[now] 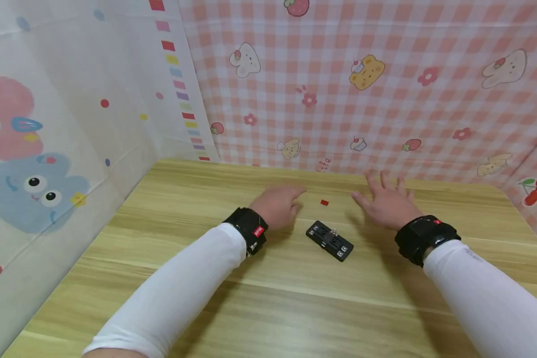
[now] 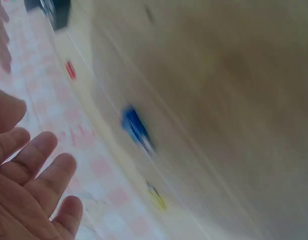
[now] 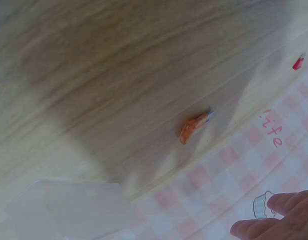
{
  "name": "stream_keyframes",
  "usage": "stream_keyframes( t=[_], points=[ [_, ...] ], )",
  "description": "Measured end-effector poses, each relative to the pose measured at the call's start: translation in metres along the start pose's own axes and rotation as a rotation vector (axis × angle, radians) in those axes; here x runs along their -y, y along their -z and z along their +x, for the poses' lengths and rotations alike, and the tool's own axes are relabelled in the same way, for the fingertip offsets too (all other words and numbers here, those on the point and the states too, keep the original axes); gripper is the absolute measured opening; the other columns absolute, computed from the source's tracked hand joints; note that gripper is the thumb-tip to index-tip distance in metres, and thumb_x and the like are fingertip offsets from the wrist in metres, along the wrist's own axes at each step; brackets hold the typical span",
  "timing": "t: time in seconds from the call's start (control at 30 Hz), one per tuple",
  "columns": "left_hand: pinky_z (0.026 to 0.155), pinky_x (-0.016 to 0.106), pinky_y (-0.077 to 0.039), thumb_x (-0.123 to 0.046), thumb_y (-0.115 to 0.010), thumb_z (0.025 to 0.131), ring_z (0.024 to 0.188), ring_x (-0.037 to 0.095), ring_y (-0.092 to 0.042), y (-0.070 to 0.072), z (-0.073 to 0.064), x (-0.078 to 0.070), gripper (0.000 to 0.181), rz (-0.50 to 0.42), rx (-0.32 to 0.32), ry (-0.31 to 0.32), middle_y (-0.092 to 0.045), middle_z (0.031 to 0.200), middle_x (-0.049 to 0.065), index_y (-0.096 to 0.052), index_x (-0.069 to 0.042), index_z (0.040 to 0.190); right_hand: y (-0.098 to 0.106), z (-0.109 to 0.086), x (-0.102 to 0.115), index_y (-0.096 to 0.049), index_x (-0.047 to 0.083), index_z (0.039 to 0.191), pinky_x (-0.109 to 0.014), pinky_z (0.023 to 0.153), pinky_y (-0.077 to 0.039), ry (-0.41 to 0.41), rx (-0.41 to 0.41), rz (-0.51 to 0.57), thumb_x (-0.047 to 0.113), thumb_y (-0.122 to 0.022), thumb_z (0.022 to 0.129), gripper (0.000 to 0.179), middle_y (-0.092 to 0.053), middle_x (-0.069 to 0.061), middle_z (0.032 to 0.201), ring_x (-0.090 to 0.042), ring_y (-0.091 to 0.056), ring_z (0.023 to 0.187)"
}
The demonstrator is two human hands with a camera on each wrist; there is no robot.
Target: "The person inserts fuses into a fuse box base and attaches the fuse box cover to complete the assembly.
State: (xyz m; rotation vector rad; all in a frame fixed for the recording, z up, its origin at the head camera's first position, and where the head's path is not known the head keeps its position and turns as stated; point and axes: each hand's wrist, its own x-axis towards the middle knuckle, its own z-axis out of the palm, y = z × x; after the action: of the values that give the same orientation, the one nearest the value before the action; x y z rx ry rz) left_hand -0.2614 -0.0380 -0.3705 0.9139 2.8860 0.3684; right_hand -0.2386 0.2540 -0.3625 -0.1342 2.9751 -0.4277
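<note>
My left hand (image 1: pixel 275 206) hovers over the table left of a small red piece (image 1: pixel 324 203), index finger stretched forward; in the left wrist view its fingers look loosely bent and hold nothing. On the other side, my right hand (image 1: pixel 389 201) has its fingers spread and is empty. Between the forearms lies a black rectangular block (image 1: pixel 329 241) with small metal fittings. The left wrist view shows a blurred blue piece (image 2: pixel 136 127) and a yellow piece (image 2: pixel 156 197) on the table. An orange piece with a metallic tip (image 3: pixel 194 127) lies in the right wrist view.
A translucent whitish object (image 3: pixel 71 210), perhaps a container, stands at the lower left of the right wrist view. The wooden table (image 1: pixel 295 308) ends at a pink checked cloth (image 1: pixel 331 119) behind, with a white printed cloth (image 1: pixel 130 124) to the left.
</note>
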Motion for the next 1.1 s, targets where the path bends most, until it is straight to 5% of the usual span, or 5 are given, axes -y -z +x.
stream_keyframes(
  t=[0.43,0.7,0.9,1.1],
  points=[
    [0.12,0.035,-0.042,-0.025,-0.067,0.099,0.146,0.017,-0.052,-0.017,-0.012,-0.038,0.063,0.133,0.164,-0.133,-0.052,0.16,0.001,-0.047,-0.018,0.158,0.007,-0.009,-0.011,-0.009,0.005,0.168,-0.085,0.115,-0.002,-0.014,-0.027,0.041,0.072,-0.018,0.105,0.093,0.003,-0.035,0.171,-0.069,0.012,0.15],
    [0.118,0.037,-0.043,-0.029,-0.07,0.099,0.142,0.016,-0.055,-0.023,-0.015,-0.044,0.061,0.166,0.17,-0.106,-0.054,0.159,-0.003,-0.05,-0.022,0.157,0.012,-0.011,-0.013,-0.011,0.003,0.168,-0.083,0.116,-0.006,0.025,-0.035,0.024,0.056,-0.021,0.112,0.078,-0.002,-0.037,0.17,-0.067,0.005,0.151],
    [0.117,0.04,-0.043,-0.031,-0.07,0.1,0.141,0.018,-0.056,-0.022,-0.018,-0.048,0.055,0.2,0.148,-0.089,-0.057,0.155,-0.005,-0.056,-0.022,0.152,0.013,-0.011,-0.017,-0.027,-0.008,0.161,-0.072,0.124,-0.011,0.085,-0.067,0.017,0.043,-0.03,0.115,0.069,-0.014,-0.042,0.166,-0.062,-0.013,0.153],
    [0.116,0.042,-0.044,-0.034,-0.069,0.101,0.138,0.017,-0.059,-0.024,-0.02,-0.049,0.049,0.236,0.13,-0.091,-0.062,0.15,-0.006,-0.06,-0.024,0.149,0.016,-0.012,-0.02,-0.033,-0.009,0.159,-0.069,0.122,-0.023,0.056,-0.075,0.073,0.046,-0.029,0.114,0.071,-0.025,-0.04,0.164,-0.059,-0.026,0.151]
  ],
)
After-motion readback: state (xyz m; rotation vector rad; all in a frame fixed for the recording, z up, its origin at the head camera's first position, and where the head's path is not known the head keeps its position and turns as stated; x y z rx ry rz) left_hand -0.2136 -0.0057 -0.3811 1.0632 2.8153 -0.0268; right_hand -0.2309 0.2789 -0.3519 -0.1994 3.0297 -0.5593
